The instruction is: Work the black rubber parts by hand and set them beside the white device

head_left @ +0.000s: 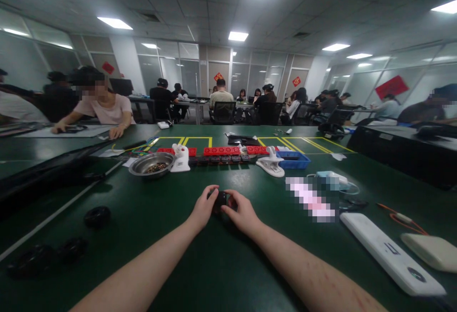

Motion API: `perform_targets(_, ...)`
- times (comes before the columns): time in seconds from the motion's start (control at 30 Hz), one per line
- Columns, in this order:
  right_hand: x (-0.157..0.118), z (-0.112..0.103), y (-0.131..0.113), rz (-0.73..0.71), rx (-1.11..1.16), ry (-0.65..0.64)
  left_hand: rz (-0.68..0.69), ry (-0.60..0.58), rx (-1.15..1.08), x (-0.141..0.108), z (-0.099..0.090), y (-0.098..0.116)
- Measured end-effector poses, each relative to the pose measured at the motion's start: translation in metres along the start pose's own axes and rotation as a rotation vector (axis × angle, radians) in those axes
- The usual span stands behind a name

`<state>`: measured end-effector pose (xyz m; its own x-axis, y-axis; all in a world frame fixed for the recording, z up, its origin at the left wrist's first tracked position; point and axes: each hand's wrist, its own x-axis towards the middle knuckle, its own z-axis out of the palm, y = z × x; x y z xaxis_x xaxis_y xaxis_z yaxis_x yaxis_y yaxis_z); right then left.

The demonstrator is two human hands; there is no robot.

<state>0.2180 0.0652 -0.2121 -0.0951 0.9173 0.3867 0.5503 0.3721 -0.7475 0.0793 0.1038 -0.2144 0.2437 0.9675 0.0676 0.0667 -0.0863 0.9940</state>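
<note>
A small dark, glossy round object (221, 198) is held between both hands above the green table, near the middle of the view. My left hand (204, 207) grips its left side with curled fingers. On the right side, my right hand (243, 211) closes round it with thumb and fingers. Its underside is hidden and too dark to make out. Several black ring-like parts (97, 217) lie on the table at the left.
Beyond the hands are a metal bowl (152, 165) of small parts, white clamps (180, 158), red strips (221, 150) and a blue tray (293, 160). A white power bank (391, 254) lies at the right. Seated people are at tables further back.
</note>
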Motion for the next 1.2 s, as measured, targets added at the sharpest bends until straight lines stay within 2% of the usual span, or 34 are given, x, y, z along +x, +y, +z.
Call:
perform_targets(0.17, -0.004, 0.001, -0.004, -0.044, -0.055, 0.017, -0.091, -0.027, -0.082, 0.003, 0.002, 0.005)
perform_targets(0.33, 0.0, 0.001, 0.001, 0.038, -0.084, 0.028, -0.106, 0.002, -0.124, 0.002, 0.002, 0.006)
perform_targets(0.5, 0.003, 0.002, 0.007, 0.057, -0.144, -0.008, -0.018, -0.047, -0.041, -0.002, 0.001, 0.003)
perform_targets(0.67, 0.003, 0.0, 0.004, 0.059, -0.13, 0.008, 0.034, -0.087, -0.074, -0.005, 0.0, 0.005)
perform_targets(0.8, 0.001, -0.004, -0.003, -0.046, -0.137, 0.061, 0.019, -0.051, -0.042, -0.001, 0.0, 0.002)
perform_targets(0.93, -0.002, -0.006, -0.01, -0.18, -0.157, 0.125, -0.009, -0.068, -0.084, 0.0, -0.001, 0.002)
perform_targets(1.07, -0.004, -0.006, -0.013, -0.224, -0.171, 0.123, -0.041, -0.115, -0.166, -0.001, -0.004, 0.007)
perform_targets(1.2, -0.005, -0.004, -0.012, -0.235, -0.115, 0.097, -0.071, -0.145, -0.153, -0.002, -0.005, 0.011)
